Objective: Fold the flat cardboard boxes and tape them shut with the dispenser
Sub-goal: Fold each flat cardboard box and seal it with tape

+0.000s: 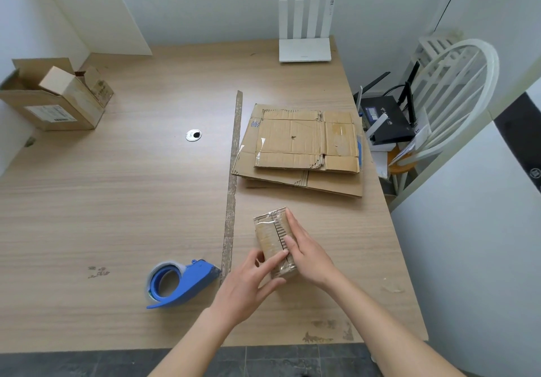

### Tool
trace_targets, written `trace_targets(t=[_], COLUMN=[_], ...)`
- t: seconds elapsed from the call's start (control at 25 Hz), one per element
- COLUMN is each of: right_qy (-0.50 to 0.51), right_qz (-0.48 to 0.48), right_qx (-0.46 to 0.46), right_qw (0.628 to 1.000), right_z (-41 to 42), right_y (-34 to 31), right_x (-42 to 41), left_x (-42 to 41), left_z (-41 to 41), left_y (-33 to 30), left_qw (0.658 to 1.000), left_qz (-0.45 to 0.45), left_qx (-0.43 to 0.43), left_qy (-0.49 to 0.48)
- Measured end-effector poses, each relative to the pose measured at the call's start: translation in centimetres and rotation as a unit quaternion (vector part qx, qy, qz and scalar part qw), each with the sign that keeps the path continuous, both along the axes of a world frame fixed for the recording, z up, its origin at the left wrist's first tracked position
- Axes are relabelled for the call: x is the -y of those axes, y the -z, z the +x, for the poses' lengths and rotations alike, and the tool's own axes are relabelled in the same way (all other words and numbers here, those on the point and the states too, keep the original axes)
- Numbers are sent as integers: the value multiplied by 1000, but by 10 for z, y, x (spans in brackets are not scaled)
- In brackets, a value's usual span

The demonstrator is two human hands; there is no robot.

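Observation:
A small folded cardboard box [270,234] stands on the wooden table [117,201] near its front edge, its top flaps meeting along a seam. My left hand [251,283] grips the box's near end, thumb and fingers curled round it. My right hand [304,248] lies along the box's right side, its straight fingers pressing the top flap down. A blue tape dispenser [178,283] with a clear roll lies on the table to the left of my hands, touched by neither. A stack of flat cardboard boxes [301,148] lies behind the small box.
An open cardboard box [55,98] stands at the far left. A strip of worn tape [232,183] runs down the table's middle, with a round cable hole [193,135] beside it. A white router [304,40] stands at the back. A white chair [448,95] with routers stands right of the table.

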State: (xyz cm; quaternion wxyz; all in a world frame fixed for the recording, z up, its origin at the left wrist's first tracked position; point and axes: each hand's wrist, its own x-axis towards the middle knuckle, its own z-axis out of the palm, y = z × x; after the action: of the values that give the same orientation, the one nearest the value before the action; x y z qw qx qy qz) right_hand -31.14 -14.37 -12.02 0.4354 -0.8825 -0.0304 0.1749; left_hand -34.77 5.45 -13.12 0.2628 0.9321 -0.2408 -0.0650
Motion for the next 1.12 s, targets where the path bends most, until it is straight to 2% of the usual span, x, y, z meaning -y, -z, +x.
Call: trace_targets(t=[0.08, 0.2, 0.4, 0.52, 0.72, 0.92, 1.04, 1.12], right_qy=[-7, 0, 25, 23, 56, 68, 88, 94], right_qz=[-10, -27, -2, -20, -41, -51, -65, -90], right_qx=[13, 36, 23, 24, 40, 68, 91, 176], right_qw=[1000, 999, 999, 999, 997, 994, 990, 976], right_z=[-2, -17, -34, -38, -49, -54, -60, -64], right_y=[-1, -4, -3, -8, -14, -13, -20, -28], right_x=[6, 10, -3, -9, -12, -17, -23, -30], left_x=[-1, 2, 0, -23, -90, -121, -122, -124], left_z=[-2, -1, -1, 0, -13, -38, -33, -30], left_y=[1, 4, 4, -5, -2, 20, 18, 5], left_qw=[1000, 998, 995, 990, 959, 927, 939, 950], left_qz=[-3, -19, -27, -29, 78, 186, 162, 113], left_qx=[-4, 2, 21, 42, 96, 8, -22, -34], left_qy=[-2, -57, -93, -135, -255, -324, -303, -289])
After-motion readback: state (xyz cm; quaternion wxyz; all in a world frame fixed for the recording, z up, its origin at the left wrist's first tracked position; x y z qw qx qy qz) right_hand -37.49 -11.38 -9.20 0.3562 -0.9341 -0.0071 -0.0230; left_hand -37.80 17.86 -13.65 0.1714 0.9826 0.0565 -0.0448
